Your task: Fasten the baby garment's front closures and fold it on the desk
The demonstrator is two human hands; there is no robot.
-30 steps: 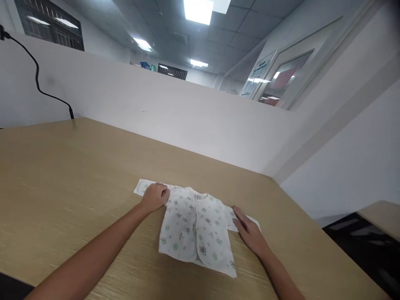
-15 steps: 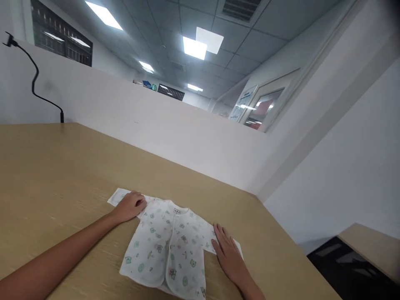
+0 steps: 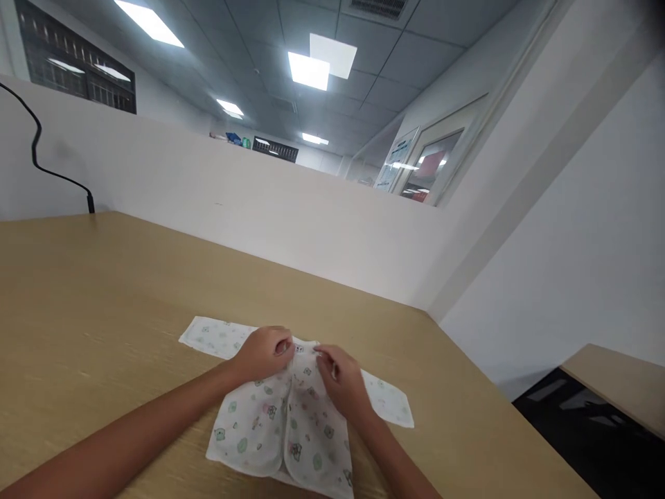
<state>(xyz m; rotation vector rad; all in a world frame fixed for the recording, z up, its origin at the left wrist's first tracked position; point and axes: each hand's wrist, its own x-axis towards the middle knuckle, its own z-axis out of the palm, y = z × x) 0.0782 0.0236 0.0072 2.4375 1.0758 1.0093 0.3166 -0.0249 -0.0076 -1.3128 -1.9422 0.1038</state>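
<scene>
A small white baby shirt (image 3: 262, 423) with a green and pink animal print lies front up, its sleeves spread to both sides. At the left of its neckline, my left hand (image 3: 264, 353) has its fingers curled and pinched on the collar cloth. My right hand (image 3: 341, 380) pinches the collar's right side between thumb and fingers. Between the hands a little printed neck label shows. Both hands partly hide the shoulders of the shirt.
The shirt is on a wood-coloured table (image 3: 129, 291). A low white partition (image 3: 260, 208) runs along its far edge. At the back left stands a black gooseneck holder (image 3: 37, 142). Another wooden surface with a dark side (image 3: 618, 381) is at the right.
Both hands have moved inward from the sleeves to the neckline and closed on the collar. The sleeves now lie uncovered. The camera view has shifted slightly.
</scene>
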